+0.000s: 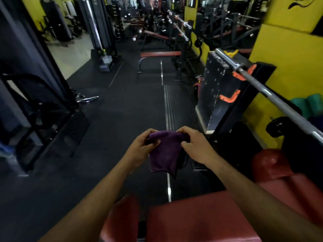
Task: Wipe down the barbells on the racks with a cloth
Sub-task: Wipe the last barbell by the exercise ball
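Machines (35, 102) with dark frames stand at nine o'clock, beside the black rubber floor (113, 119) that runs up the middle. Low at centre, the left hand (141, 147) pinches the upper left corner of a purple cloth (164, 154), fingers curled round the fabric. Just to its right, the right hand (195, 145) grips the cloth's upper right corner the same way, so the cloth hangs spread between both hands, above the floor. At six o'clock a red padded bench (201, 219) fills the bottom edge under the forearms. At two o'clock a steel barbell (262, 86) lies across orange hooks (243, 74) on a black rack (222, 95), slanting down toward three o'clock, well apart from the cloth. More barbells (180, 25) sit on racks at twelve o'clock, blurred. Yellow wall (288, 58) backs the rack.
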`<action>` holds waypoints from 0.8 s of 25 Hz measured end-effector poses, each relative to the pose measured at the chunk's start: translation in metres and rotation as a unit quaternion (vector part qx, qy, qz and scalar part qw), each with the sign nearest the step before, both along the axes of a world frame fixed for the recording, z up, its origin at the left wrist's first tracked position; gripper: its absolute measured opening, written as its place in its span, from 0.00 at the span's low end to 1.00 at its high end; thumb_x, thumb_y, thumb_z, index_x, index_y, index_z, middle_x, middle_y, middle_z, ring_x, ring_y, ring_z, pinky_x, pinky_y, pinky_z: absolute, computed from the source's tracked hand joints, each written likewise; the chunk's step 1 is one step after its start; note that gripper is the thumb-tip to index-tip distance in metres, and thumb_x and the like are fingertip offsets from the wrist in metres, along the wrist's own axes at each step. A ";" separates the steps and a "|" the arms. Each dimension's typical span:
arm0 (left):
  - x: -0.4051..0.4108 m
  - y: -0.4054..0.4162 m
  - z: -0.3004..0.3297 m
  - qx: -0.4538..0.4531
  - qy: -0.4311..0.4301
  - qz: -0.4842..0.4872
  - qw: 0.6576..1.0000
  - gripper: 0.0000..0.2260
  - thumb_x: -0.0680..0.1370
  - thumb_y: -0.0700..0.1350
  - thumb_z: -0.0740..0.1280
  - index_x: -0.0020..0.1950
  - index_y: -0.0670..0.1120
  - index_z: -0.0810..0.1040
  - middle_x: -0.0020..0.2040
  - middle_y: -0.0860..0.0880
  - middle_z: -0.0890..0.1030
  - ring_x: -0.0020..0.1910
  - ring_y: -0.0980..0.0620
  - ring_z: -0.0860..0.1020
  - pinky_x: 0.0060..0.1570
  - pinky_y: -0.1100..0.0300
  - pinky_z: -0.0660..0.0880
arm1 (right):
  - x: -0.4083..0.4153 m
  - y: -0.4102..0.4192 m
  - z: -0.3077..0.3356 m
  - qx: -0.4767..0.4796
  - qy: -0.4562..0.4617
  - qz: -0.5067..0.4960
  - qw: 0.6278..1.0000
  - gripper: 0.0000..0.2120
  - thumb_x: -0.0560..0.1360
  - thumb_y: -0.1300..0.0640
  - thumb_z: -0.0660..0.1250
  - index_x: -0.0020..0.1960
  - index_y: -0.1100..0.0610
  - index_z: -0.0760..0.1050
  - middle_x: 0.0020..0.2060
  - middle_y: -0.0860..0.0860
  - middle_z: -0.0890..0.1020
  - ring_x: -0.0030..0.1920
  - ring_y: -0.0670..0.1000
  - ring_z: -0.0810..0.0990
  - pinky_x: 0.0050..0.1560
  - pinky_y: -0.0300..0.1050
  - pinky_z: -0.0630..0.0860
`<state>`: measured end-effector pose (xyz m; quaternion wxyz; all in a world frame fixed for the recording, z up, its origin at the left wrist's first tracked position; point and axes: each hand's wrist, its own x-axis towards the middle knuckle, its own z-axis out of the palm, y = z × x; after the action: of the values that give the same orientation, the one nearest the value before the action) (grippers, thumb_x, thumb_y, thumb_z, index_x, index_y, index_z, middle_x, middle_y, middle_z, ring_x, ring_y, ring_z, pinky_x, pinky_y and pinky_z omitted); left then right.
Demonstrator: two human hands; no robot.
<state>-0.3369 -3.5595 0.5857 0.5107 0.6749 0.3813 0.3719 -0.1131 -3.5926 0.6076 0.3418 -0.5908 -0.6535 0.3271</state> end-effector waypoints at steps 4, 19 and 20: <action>-0.113 -0.010 -0.005 0.006 0.005 0.044 0.999 0.04 0.84 0.40 0.64 0.57 0.44 0.77 0.49 0.48 0.79 0.47 0.54 0.76 0.46 0.58 0.73 | -0.110 0.005 -0.004 0.001 0.024 0.041 0.999 0.21 0.71 0.71 0.62 0.51 0.47 0.79 0.45 0.44 0.83 0.48 0.41 0.81 0.45 0.34 0.76; -0.430 0.058 -0.033 -0.013 0.023 0.138 0.990 0.07 0.85 0.44 0.60 0.60 0.52 0.76 0.54 0.54 0.80 0.54 0.57 0.77 0.54 0.60 0.76 | -0.422 0.090 -0.064 -0.079 0.180 0.070 0.978 0.15 0.76 0.56 0.74 0.61 0.47 0.77 0.54 0.42 0.85 0.56 0.42 0.83 0.62 0.45 0.77; -0.447 0.070 -0.030 -0.013 0.027 0.135 0.990 0.07 0.85 0.44 0.61 0.59 0.52 0.76 0.54 0.56 0.80 0.54 0.58 0.78 0.53 0.61 0.76 | -0.442 0.099 -0.064 -0.079 0.199 0.052 0.976 0.13 0.77 0.56 0.73 0.60 0.47 0.78 0.53 0.41 0.86 0.55 0.41 0.83 0.62 0.43 0.77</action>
<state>-0.7835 -3.4895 0.5558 0.4542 0.6204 0.4871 0.4143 -0.5547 -3.4933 0.5440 0.3995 -0.5041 -0.5748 0.5058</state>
